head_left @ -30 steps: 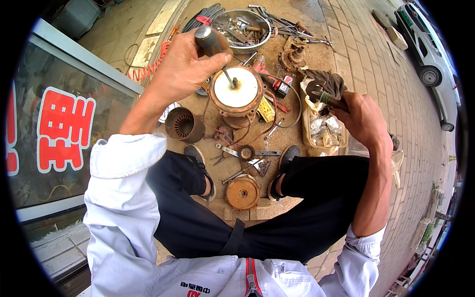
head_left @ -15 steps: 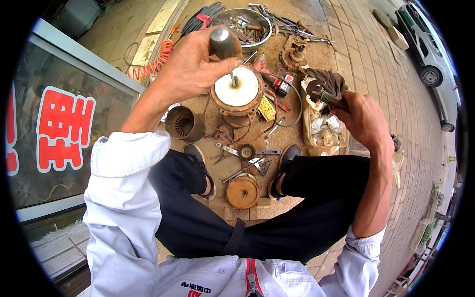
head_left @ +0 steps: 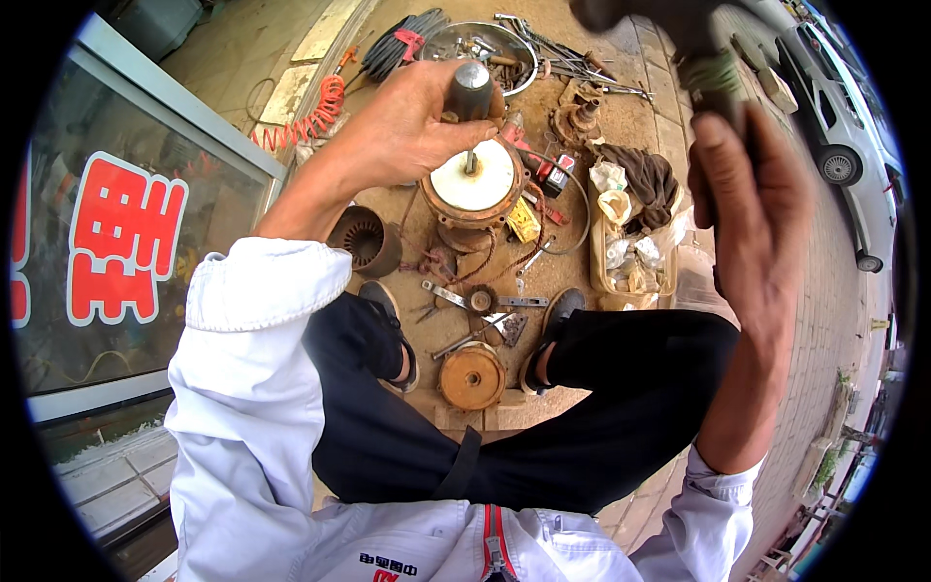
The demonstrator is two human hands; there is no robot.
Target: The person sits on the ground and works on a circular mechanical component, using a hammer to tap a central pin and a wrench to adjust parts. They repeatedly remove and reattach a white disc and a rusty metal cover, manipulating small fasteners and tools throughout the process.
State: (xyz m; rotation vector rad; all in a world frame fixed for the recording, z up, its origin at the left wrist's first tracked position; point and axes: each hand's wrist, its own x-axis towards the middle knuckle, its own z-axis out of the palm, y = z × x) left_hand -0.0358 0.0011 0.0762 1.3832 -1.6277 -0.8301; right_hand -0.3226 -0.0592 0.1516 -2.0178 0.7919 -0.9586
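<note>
My left hand is closed round the handle of a screwdriver, held upright with its metal cap on top. Its shaft meets the middle of a white disc set in a rusty round pump or motor body. At the upper right, my right hand grips a hammer by its handle, which has a greenish wrapping near the head. The hammer is raised, its dark head partly cut off by the picture's rim. Left of the body lies a slotted metal cylinder.
A rusty round cover lies between my feet, near a small toothed wheel and loose tools. Behind are a metal basin of parts and a red power tool. A plastic bin stands right, a glass door left.
My right hand has lifted the hammer up and to the right, away from the bin. My left hand and the screwdriver, still on the disc, appear slightly further right.
</note>
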